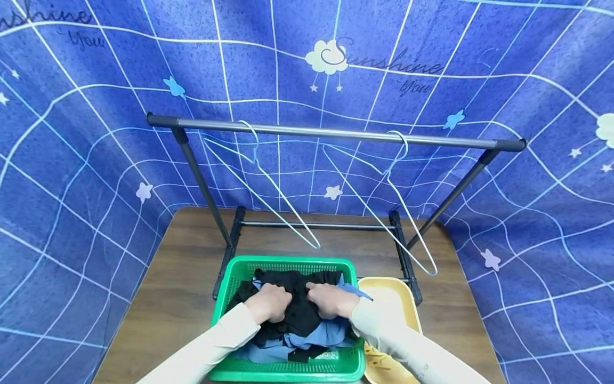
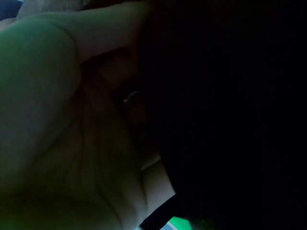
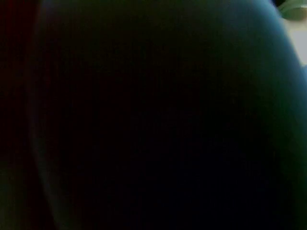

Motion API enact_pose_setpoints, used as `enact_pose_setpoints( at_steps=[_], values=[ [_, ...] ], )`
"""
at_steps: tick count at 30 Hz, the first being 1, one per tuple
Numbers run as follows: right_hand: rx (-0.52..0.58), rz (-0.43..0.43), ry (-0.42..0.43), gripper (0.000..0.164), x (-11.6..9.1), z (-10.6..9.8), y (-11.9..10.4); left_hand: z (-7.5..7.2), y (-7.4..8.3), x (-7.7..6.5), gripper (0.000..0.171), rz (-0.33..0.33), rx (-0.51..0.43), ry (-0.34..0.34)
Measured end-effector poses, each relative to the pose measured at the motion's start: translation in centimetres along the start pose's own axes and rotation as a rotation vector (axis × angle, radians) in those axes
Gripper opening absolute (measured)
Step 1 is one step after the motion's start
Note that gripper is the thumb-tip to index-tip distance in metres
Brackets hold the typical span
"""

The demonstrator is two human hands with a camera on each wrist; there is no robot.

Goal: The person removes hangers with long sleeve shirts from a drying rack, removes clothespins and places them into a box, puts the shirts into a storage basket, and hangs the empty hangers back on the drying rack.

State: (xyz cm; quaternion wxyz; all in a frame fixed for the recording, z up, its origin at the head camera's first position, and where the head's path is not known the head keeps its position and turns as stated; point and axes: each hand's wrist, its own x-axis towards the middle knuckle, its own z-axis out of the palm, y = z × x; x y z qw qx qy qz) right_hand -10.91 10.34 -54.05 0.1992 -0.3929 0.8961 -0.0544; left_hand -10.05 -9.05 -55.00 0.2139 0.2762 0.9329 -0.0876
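Note:
A green plastic basket [image 1: 297,376] holds crumpled black and blue clothes. Both hands are over it in the head view, gripping a black garment [image 1: 298,304] between them. My left hand [image 1: 271,302] has its fingers curled into the cloth on the left; in the left wrist view the fingers bend against dark fabric [image 2: 230,115]. On the other side, my right hand [image 1: 331,300] grips the same garment, thumb side toward the middle. Dark, blurred cloth nearly fills the right wrist view and hides the fingers there. Blue clothing [image 1: 316,336] lies beneath and around the black garment.
Behind the basket stands a rack with a metal bar [image 1: 316,130]. Two white hangers, the left hanger [image 1: 283,197] and the right hanger [image 1: 388,173], hang from it. A yellow tray [image 1: 408,304] sits right of the basket, partly under the right sleeve, on a wooden table [image 1: 168,277].

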Motion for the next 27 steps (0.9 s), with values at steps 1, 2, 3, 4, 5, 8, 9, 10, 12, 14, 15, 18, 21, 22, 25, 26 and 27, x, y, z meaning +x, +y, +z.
enact_pose_setpoints(
  at_steps=[1, 2, 3, 4, 5, 8, 9, 10, 12, 14, 15, 18, 21, 22, 25, 26, 27],
  values=[
    [0.005, 0.000, 0.003, 0.020, 0.1, 0.1, 0.1, -0.1, -0.1, 0.1, 0.012, -0.003, -0.004, -0.006],
    [0.008, -0.008, 0.013, 0.020, 0.1, 0.0, 0.2, -0.3, -0.2, 0.0, 0.011, -0.003, -0.009, -0.009],
    [0.017, -0.020, 0.028, 0.020, 0.0, -0.1, 0.3, -0.4, -0.4, -0.2, 0.010, 0.004, -0.019, 0.000],
    [0.027, -0.030, 0.042, 0.021, -0.1, -0.3, 0.3, -0.5, -0.7, -0.4, 0.009, 0.011, -0.031, 0.009],
    [0.038, -0.040, 0.062, 0.021, -0.2, -0.5, 0.4, -0.6, -1.0, -0.7, 0.008, 0.020, -0.044, 0.019],
    [0.069, -0.064, 0.115, 0.024, -0.8, -1.4, 0.5, -1.0, -2.1, -2.1, 0.009, 0.056, -0.132, 0.069],
    [0.080, -0.064, 0.126, 0.025, -1.0, -1.7, 0.6, -1.0, -2.5, -2.6, 0.011, 0.069, -0.171, 0.080],
    [0.090, -0.059, 0.131, 0.026, -1.2, -2.0, 0.6, -1.3, -2.9, -3.2, 0.013, 0.077, -0.212, 0.086],
    [0.116, -0.057, 0.145, 0.022, -1.7, -2.6, 0.7, -1.5, -3.7, -4.3, 0.017, 0.099, -0.297, 0.118],
    [0.165, -0.059, 0.153, 0.016, -2.4, -3.0, 0.9, -1.6, -4.3, -5.2, 0.019, 0.118, -0.366, 0.157],
    [0.202, -0.065, 0.162, 0.015, -2.8, -3.2, 1.1, -1.6, -4.6, -5.6, 0.017, 0.130, -0.390, 0.187],
    [0.341, -0.083, 0.231, 0.027, -4.5, -3.2, 2.2, -1.3, -5.5, -6.8, 0.016, 0.158, -0.467, 0.323],
    [0.486, -0.076, 0.367, 0.034, -7.2, -2.8, 3.9, -0.4, -6.7, -8.2, 0.022, 0.148, -0.537, 0.508],
    [0.515, -0.066, 0.434, 0.033, -8.3, -2.7, 4.5, 0.0, -7.3, -8.7, 0.023, 0.128, -0.560, 0.576],
    [0.497, -0.001, 0.641, 0.026, -11.9, -2.1, 6.9, 1.6, -9.5, -10.6, 0.030, 0.016, -0.602, 0.772],
    [0.454, 0.037, 0.706, 0.025, -13.2, -1.7, 7.8, 2.3, -10.5, -11.2, 0.033, -0.029, -0.611, 0.828],
    [0.399, 0.080, 0.762, 0.025, -14.4, -1.4, 8.8, 3.1, -11.5, -11.9, 0.038, -0.071, -0.620, 0.878]
  ],
)
